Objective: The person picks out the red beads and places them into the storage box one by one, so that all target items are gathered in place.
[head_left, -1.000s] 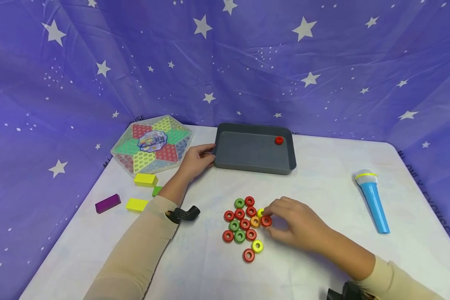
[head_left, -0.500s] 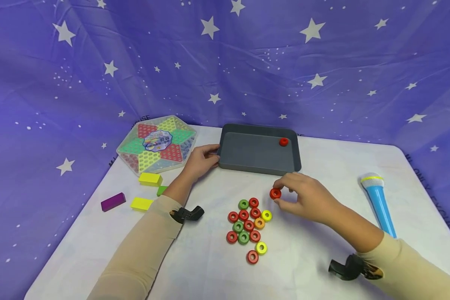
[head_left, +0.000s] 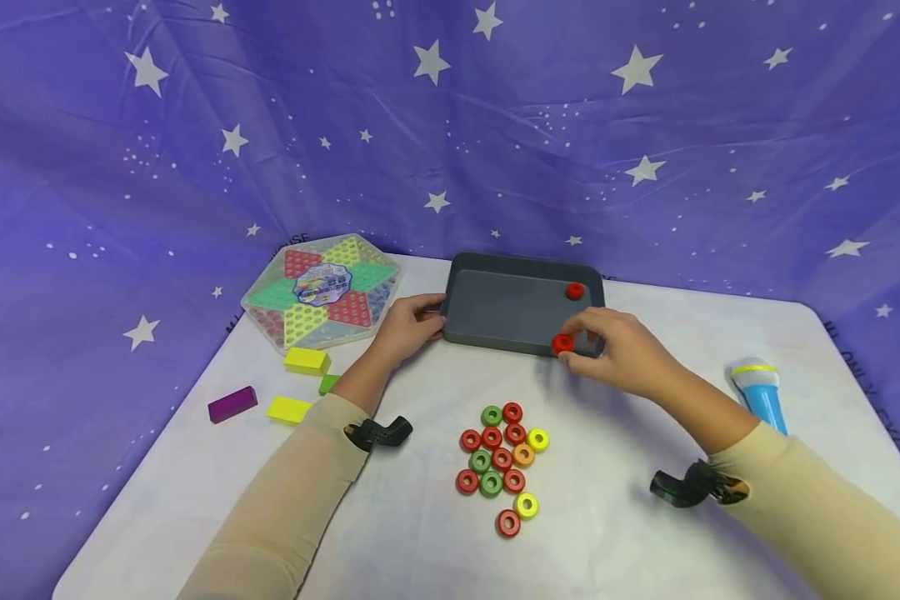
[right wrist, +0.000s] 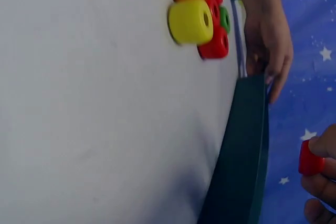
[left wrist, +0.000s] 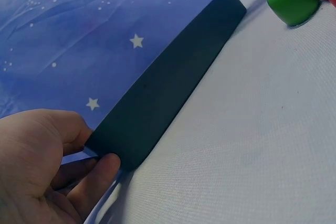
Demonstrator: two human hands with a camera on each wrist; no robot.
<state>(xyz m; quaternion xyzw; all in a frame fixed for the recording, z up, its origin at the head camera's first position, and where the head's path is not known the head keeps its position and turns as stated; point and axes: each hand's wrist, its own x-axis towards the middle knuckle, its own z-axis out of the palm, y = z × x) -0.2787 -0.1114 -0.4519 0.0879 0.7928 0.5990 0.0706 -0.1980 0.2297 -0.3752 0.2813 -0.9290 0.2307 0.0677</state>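
In the head view, my right hand (head_left: 622,350) pinches a red ring-shaped bead (head_left: 562,344) between thumb and fingertips, over the near right edge of a dark grey tray (head_left: 510,304). The right wrist view shows this red bead (right wrist: 311,158) held above the tray wall (right wrist: 239,156). Another red bead (head_left: 574,291) lies inside the tray at the back right. My left hand (head_left: 408,327) holds the tray's left end, thumb and fingers at its corner in the left wrist view. A cluster of red, green, yellow and orange beads (head_left: 502,458) lies on the table in front.
A hexagonal board game box (head_left: 322,287) sits left of the tray. Near my left forearm lie yellow blocks (head_left: 307,361), a green block (head_left: 328,384) and a purple block (head_left: 233,405). A blue toy microphone (head_left: 763,400) lies at right. A starry purple cloth (head_left: 525,125) hangs behind the table.
My right hand has lifted the red bead from the cluster and carried it forward to the tray's near right edge. The left hand stays at the tray's left end.
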